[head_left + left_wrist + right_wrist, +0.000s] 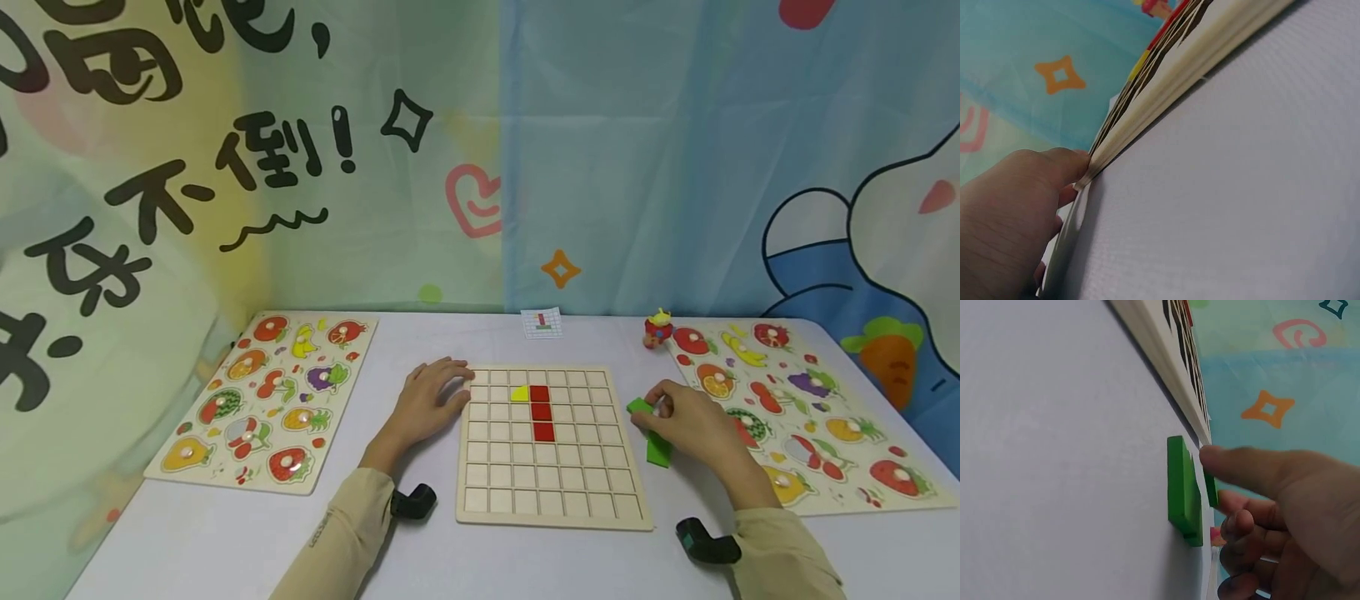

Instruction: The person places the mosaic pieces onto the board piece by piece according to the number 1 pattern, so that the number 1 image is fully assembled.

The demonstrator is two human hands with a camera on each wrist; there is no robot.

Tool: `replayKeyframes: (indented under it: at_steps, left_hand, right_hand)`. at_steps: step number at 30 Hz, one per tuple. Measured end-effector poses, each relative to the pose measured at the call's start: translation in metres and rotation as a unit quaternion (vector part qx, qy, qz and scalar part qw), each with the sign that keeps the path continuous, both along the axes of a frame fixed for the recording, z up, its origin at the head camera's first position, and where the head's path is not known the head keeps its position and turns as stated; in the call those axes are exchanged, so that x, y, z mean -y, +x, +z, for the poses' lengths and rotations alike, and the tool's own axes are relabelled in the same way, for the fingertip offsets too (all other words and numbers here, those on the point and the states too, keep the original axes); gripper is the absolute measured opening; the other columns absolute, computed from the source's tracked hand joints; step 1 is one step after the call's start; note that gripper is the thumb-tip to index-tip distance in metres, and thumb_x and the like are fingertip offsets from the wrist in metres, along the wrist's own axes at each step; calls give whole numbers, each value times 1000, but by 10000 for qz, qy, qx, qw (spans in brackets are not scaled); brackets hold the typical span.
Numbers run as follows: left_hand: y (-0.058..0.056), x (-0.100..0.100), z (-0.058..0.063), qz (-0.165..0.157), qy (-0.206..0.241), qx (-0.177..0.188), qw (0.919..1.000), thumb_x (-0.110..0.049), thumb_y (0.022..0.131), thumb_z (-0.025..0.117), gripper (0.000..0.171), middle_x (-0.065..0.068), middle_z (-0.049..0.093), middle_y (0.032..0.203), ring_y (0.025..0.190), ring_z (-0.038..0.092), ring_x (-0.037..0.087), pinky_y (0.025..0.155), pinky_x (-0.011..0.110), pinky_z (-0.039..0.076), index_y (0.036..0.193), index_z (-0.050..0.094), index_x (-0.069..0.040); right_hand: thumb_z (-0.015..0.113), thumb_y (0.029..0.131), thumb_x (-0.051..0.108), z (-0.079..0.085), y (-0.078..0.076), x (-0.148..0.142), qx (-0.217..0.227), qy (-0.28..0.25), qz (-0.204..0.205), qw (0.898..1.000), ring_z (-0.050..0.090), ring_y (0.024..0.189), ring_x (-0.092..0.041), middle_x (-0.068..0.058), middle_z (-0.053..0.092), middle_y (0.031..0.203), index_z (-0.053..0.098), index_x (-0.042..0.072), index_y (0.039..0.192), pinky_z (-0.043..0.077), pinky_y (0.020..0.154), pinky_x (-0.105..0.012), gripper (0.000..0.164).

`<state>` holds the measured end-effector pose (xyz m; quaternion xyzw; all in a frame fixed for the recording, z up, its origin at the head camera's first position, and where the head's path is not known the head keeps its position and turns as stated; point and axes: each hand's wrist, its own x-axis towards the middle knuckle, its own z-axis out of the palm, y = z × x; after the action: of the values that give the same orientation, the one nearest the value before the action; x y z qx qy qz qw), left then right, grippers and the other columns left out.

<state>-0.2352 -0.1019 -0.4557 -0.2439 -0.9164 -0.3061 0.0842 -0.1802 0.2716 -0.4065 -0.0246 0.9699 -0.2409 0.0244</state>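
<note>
Left hand (429,402): fingers relaxed, rested against the left edge of the board (572,477). Green piece (639,406): pinched by right hand (686,422) right of the board, long axis half hidden. Green block (658,451): laid nearer, visible end pointed toward the person.

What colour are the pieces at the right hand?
The pieces at the right hand are green; the right wrist view shows them best.
</note>
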Motion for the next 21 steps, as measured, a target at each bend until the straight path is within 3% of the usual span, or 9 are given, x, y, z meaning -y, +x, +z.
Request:
replayKeyframes:
  at_steps: [8, 21]
  left_hand:
    - [1, 0, 1, -8, 54, 7, 10000, -29, 93, 59, 29, 6, 56, 136, 136, 40, 29, 113, 56, 22, 119, 61, -17]
    - [1, 0, 1, 29, 21, -4, 10000, -29, 92, 59, 29, 6, 56, 136, 136, 40, 28, 113, 56, 22, 118, 61, -17]
  right_hand:
    - [70, 83, 37, 1, 2, 10, -156, -393, 274, 9987, 46, 65, -13, -2, 55, 85, 58, 8, 100, 35, 51, -24, 35]
    - [67, 86, 33, -3, 3, 29, -236, -783, 746, 9939, 47, 63, -9, -1, 56, 86, 59, 11, 101, 39, 50, -22, 28]
